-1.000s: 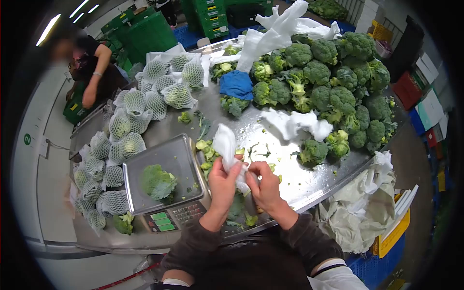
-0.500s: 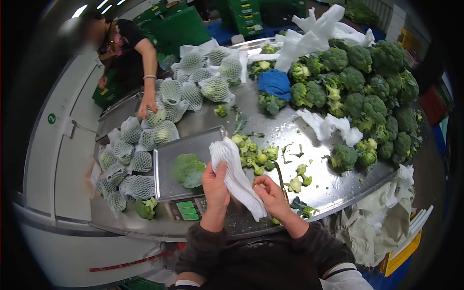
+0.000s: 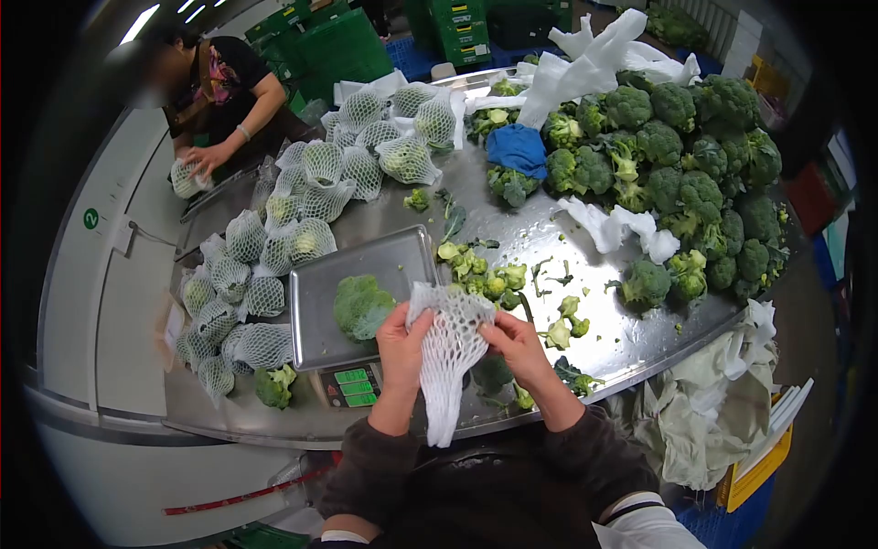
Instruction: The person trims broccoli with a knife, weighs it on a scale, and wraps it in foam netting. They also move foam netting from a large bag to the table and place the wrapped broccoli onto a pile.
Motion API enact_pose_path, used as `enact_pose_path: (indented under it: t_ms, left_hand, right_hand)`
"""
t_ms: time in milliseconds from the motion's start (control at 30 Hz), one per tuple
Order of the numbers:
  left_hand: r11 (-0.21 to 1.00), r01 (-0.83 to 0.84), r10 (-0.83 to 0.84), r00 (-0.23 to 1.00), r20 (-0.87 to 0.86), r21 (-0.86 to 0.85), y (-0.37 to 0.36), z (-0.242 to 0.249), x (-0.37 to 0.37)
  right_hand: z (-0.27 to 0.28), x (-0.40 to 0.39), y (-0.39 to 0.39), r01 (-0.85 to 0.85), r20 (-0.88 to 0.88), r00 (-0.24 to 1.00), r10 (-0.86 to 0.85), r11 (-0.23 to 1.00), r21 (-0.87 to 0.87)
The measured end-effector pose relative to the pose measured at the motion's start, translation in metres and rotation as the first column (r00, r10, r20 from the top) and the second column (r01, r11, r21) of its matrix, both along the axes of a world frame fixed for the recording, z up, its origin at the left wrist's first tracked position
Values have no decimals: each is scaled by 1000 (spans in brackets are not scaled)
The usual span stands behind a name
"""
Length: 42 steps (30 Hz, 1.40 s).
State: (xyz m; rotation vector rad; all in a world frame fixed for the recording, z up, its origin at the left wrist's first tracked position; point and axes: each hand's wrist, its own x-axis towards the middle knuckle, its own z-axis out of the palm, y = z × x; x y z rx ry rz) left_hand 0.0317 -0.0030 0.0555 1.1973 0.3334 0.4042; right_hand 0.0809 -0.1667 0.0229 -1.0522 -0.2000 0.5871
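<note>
Between my hands hangs a white foam net sleeve (image 3: 446, 352), spread wide at its top edge and narrowing downward. My left hand (image 3: 402, 343) pinches its upper left side, and my right hand (image 3: 517, 340) pinches the upper right. Just beyond my left hand, a broccoli head (image 3: 359, 307) lies on the metal tray of a weighing scale (image 3: 315, 352). The scale's green-lit display (image 3: 356, 387) shows below the tray. Beside my right hand lie cut broccoli stems (image 3: 485, 274). Part of a dark green thing behind the sleeve is hidden.
Many net-wrapped broccoli heads (image 3: 245, 236) cover the table's left side. A large broccoli pile (image 3: 700, 174) fills the right, with a blue cloth (image 3: 517, 152) and white foam sleeves (image 3: 585, 69) near it. Across the table, a co-worker (image 3: 229, 101) handles a wrapped head. Green crates (image 3: 343, 55) stand behind.
The sleeve has gone from a stretched, closed bundle to being opened at the top by both hands. The co-worker has drawn back from the wrapped pile, now with a wrapped head in hand.
</note>
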Motion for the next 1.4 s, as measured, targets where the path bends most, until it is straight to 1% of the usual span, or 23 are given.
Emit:
enact_pose_path:
  t_ms: [100, 133, 167, 200, 300, 367, 400, 467, 500, 567, 633, 700, 833, 900, 967, 1033, 1067, 1100, 1167, 1267, 1300, 1367, 1400]
  left_hand:
    - [996, 82, -80, 995, -66, 31, -5, -8, -7]
    - [988, 107, -100, 993, -68, 113, -9, -10, -9]
    - [972, 131, -120, 991, -66, 196, -11, -11, -10]
    - [972, 136, -125, 990, -68, 191, -14, -12, -10]
    - [941, 241, -221, 969, -110, 236, -18, -16, -14]
    - [892, 452, -449, 881, -147, -19, -13, -12, -14]
    - [897, 441, -439, 887, -143, -21, -13, -11, -12]
    - [756, 387, -492, 868, -69, -528, -13, -9, -11]
    - [798, 468, -521, 852, -46, -381, -16, -15, -12]
    - [849, 457, -492, 867, -79, -263, -37, -25, -14]
    - [913, 401, -405, 914, -39, -70, -57, -39, -13]
    - [949, 310, -310, 951, 4, -59, -64, -42, -16]
    - [973, 191, -187, 981, 44, -132, -63, -33, -26]
    - [990, 133, -130, 989, 72, -39, -51, -30, -31]
    - [984, 162, -157, 986, 64, -79, -34, -21, -41]
    - [922, 50, -16, 996, 90, -384, -12, -8, -42]
    - [861, -63, 89, 996, 26, -505, 3, -4, -38]
    - [774, -176, 184, 982, -50, -608, 19, 1, -38]
    - [636, -21, 11, 1000, -17, -771, 52, -4, -61]
    - [783, -30, -188, 940, -283, -621, 17, -14, -91]
    - [863, -44, -196, 889, -413, -504, -1, -18, -102]
    - [880, 408, -462, 854, -241, -242, 12, -81, -130]
    - [804, 318, -503, 813, -291, -502, 27, -58, -129]
  right_hand:
    - [3, -2, -1, -91, -41, 995, 89, 995, -47]
    - [17, -2, 4, 198, 273, 950, -150, 968, -156]
    - [31, 0, 8, 487, 580, 751, -315, 858, -164]
    - [40, 4, 7, 563, 712, 644, -279, 803, -195]
    - [47, 1, 2, 442, 735, 676, -52, 827, -348]
    - [35, -2, -4, 394, 643, 762, -73, 841, -371]
    - [30, -3, -5, 414, 479, 842, -248, 867, -278]
    - [26, -4, -5, 439, -38, 898, -438, 899, -1]
    - [21, -3, -7, 420, -275, 886, -374, 899, 127]
    - [28, -15, -11, 225, -70, 969, -238, 962, -155]
    - [14, -25, 10, 194, -198, 947, -255, 940, -281]
    - [-7, -25, 12, 372, 424, 853, -305, 925, -82]
    - [-3, -24, 16, 531, 625, 707, -331, 832, -160]
    - [9, -17, 10, 445, 293, 883, -366, 852, -277]
    - [16, -8, 8, 396, -430, 856, -286, 898, 191]
    - [16, -13, 16, 234, -577, 811, -91, 956, 177]
    - [-13, -22, 13, -91, -64, 994, 90, 996, -23]
    - [-14, -31, 24, -237, -368, 894, 255, 967, 94]
    - [2, -41, 28, -779, -323, 548, 772, 612, 139]
    - [9, -23, 36, -766, -255, 632, 732, 641, -55]
    - [-4, -16, 43, -640, -258, 712, 653, 754, 145]
    - [-3, 2, 47, -508, -344, 714, 610, 789, 345]
    - [4, 4, 48, -512, -397, 713, 578, 816, 270]
